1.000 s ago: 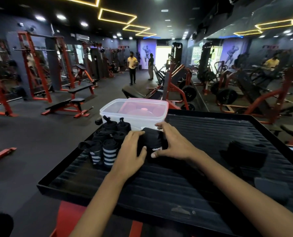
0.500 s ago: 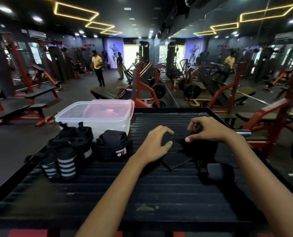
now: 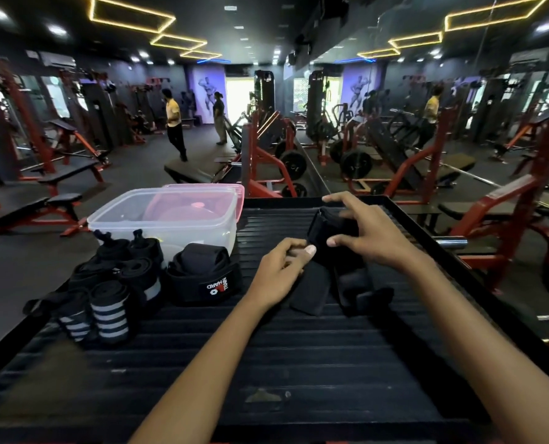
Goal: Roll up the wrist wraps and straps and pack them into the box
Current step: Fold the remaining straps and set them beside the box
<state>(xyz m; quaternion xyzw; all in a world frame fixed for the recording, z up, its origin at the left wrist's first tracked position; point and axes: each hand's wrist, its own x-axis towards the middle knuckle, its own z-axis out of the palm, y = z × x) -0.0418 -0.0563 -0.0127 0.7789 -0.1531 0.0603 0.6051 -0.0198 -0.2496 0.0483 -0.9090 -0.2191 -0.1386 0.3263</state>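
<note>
A clear plastic box (image 3: 170, 232) with a pink lid behind it stands at the far left of the black ribbed platform (image 3: 266, 363). In front of it lie several rolled wraps, some striped grey (image 3: 109, 310), and a rolled black strap with a white and red logo (image 3: 204, 278). To their right a loose black strap (image 3: 334, 251) is lifted off the platform. My right hand (image 3: 366, 233) grips its upper part. My left hand (image 3: 282, 270) pinches its left edge, and the strap's padded ends hang down onto the platform.
The platform has a raised rim (image 3: 427, 238) on the right. Red and black gym benches (image 3: 52, 206) and machines (image 3: 266, 155) fill the floor beyond. Two people (image 3: 174, 123) stand far back near a bright doorway; a mirror wall is at the right.
Both hands left the logo strap next to the box and moved right to a loose black strap. They have lifted it off the platform. My view has swung right.
</note>
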